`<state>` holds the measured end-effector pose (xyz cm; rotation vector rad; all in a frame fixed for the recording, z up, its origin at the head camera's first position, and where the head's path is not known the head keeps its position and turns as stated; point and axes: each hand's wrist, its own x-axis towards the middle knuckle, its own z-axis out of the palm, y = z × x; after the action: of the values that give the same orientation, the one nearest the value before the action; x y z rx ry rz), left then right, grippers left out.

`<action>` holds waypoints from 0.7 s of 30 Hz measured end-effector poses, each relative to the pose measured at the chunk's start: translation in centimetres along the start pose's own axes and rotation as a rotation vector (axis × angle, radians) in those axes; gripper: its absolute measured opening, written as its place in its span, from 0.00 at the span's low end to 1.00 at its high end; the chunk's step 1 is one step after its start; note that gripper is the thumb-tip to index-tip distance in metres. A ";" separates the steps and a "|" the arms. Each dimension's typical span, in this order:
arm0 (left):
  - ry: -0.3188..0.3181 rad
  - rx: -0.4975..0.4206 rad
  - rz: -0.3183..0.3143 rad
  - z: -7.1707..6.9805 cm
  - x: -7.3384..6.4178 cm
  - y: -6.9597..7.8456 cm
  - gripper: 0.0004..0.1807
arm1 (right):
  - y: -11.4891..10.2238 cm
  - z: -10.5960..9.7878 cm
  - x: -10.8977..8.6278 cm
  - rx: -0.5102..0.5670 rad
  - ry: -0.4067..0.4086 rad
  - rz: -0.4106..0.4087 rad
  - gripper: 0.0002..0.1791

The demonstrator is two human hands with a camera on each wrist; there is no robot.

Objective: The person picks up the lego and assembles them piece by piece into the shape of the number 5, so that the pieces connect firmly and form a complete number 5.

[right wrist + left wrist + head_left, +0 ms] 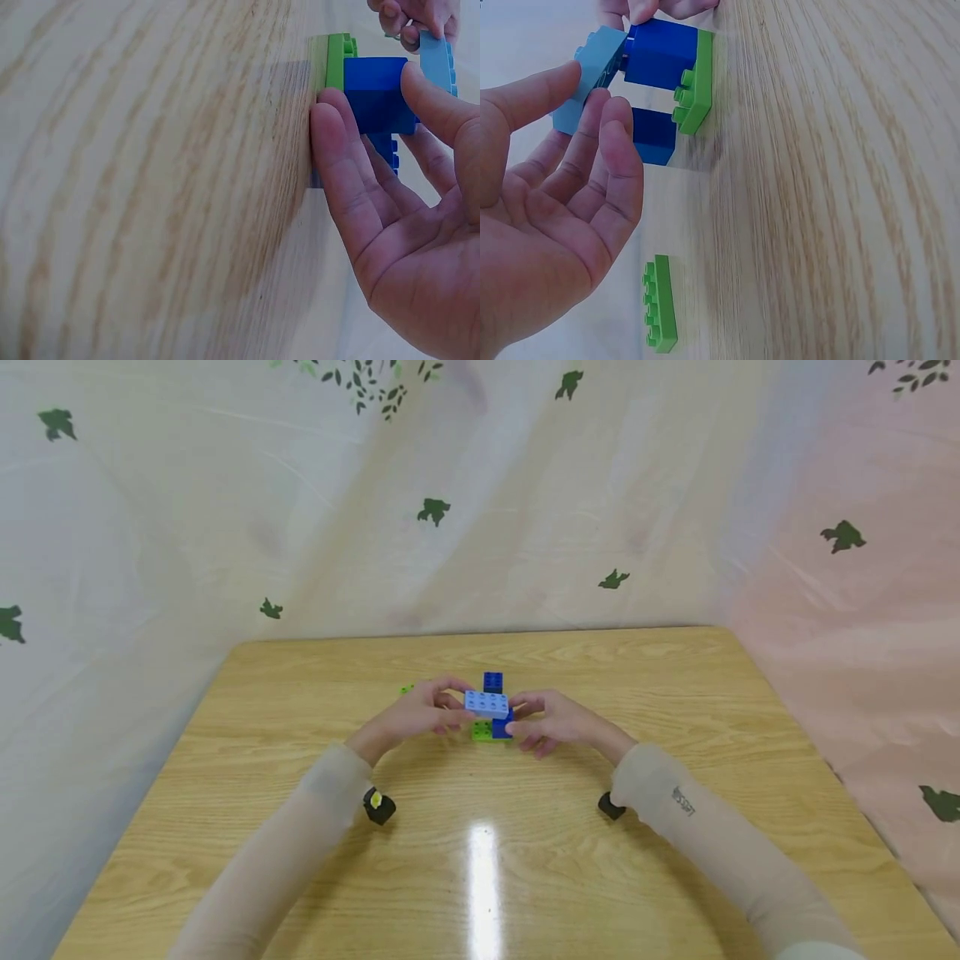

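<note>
My left hand point(420, 710) pinches a light blue toy building brick point(486, 702) by its left end. In the left wrist view the light blue brick point(604, 64) is tilted close over the studs of a blue brick point(660, 52). That blue brick sits on one end of a green brick point(697, 97), leaving several green studs bare. My right hand point(558, 722) holds the blue brick point(379, 94) from the right, thumb near its top edge and fingers round its far side. Behind stands a darker blue brick point(492, 682).
Another flat green brick point(660, 304) lies on the wooden table point(480, 877), mostly hidden behind my left hand in the head view. A patterned cloth point(480, 468) hangs behind the table. Black wrist devices point(379, 807) sit under both sleeves.
</note>
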<state>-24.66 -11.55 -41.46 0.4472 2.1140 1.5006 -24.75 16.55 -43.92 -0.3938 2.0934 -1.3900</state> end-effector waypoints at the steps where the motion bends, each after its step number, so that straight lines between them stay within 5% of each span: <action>1: -0.001 0.002 -0.003 0.0 0.0 0.0 0.26 | 0.0 0.0 0.0 -0.007 0.002 -0.002 0.32; 11: -0.022 -0.003 -0.009 0.0 -0.2 -0.3 0.27 | -0.2 0.1 -0.3 -0.112 0.036 -0.129 0.36; 21: -0.050 0.034 -0.012 0.5 0.1 -1.1 0.26 | -0.1 0.4 -0.1 -0.126 0.039 -0.155 0.35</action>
<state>-24.40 -11.46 -42.63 0.4783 2.1030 1.4336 -24.48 16.27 -43.89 -0.5959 2.2291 -1.3652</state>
